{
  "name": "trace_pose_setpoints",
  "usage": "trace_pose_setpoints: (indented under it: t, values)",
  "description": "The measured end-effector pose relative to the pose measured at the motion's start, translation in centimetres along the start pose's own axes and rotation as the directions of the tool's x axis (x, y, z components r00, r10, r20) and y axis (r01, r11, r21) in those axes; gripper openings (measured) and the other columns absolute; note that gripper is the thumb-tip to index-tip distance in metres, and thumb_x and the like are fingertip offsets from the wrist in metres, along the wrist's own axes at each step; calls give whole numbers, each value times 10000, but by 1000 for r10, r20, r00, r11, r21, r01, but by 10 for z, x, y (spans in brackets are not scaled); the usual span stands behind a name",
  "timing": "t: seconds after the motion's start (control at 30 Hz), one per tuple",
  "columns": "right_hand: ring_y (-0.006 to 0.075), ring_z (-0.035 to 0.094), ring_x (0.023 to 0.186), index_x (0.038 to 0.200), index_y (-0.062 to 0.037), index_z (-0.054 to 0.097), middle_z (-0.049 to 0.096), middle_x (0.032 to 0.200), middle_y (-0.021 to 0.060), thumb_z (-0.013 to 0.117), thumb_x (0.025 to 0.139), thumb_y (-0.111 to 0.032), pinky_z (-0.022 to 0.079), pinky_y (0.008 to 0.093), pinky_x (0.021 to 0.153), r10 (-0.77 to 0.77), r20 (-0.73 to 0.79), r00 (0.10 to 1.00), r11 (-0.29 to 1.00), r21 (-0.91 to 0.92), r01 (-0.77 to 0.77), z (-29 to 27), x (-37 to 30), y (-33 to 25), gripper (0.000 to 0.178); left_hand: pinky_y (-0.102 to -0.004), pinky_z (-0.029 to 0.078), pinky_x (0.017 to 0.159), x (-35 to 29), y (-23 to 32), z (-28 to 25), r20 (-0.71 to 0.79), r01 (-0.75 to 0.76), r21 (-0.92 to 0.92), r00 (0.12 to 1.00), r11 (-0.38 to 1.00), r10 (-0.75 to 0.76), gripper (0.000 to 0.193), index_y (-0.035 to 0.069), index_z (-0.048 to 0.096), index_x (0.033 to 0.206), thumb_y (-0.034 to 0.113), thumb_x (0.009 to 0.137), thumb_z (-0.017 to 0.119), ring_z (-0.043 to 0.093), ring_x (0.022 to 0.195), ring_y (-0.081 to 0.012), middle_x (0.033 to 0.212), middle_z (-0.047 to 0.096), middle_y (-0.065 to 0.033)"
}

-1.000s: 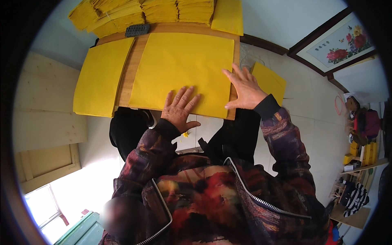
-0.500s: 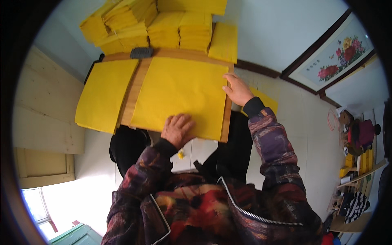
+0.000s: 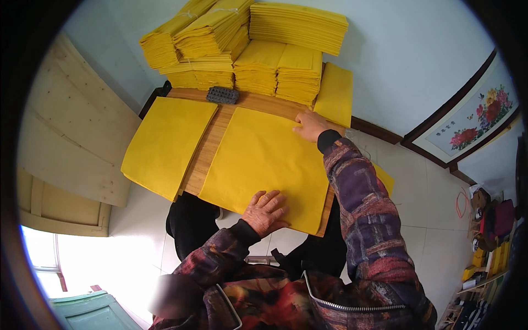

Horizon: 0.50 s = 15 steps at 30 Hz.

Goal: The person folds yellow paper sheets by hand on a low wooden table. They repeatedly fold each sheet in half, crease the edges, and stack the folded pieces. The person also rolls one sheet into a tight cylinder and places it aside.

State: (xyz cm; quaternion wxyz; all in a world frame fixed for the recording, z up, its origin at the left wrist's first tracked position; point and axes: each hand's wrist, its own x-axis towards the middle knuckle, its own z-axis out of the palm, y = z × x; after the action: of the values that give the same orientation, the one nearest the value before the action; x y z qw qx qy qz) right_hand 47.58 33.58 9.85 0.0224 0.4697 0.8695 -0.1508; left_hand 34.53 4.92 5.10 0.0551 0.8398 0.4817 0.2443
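My left hand lies palm down on the near edge of the yellow sheet, its fingers loosely spread and pointing forward and to the right, the thumb set out to the right along that edge. The left forearm enters from the lower left, angled up toward the sheet. My right hand is at the sheet's far right corner, well forward of the left; the right arm is extended, its black cuff just behind the wrist, and the fingers are bent and point leftward. Whether these fingers pinch the corner or only rest there, I cannot tell. The sheet spreads ahead of my left hand and reaches back toward me from my right. Left of both hands, across a bare strip of table, lies a yellow pile. A grey block sits beyond and left of my right hand; yellow bundles are stacked farther beyond it, and a yellow stack stands just past its knuckles.
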Motion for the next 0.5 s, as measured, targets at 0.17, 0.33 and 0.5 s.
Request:
trace_pose_setpoints:
  t: [0.17,0.33,0.5]
  values:
    - [331,552,1144,1168,-72,616,535,1282,156,648,859,-349,453,437,952,-13,-83,996,1000,-21,11,1,-4,2,415,-493,359,1004,3,6,0,9,21,1,1000,1000,-21,455,139,621,1117,374,745,735,452,1247,-308,1291,529,-91]
    - [338,567,1114,1113,-84,629,588,1211,157,655,835,-329,466,435,915,-23,-41,999,999,26,24,1,3,7,371,-481,358,1005,5,8,-1,43,97,11,994,995,-97,485,152,597,1174,319,738,728,452,1242,-315,1315,511,-106]
    - [337,615,1029,1049,-95,646,662,1072,150,638,787,-279,496,440,851,-69,-118,991,998,-9,68,9,7,14,319,-485,344,1008,12,5,-1,77,194,39,977,980,-196,499,153,592,1208,278,741,716,430,1267,-305,1352,487,-84]
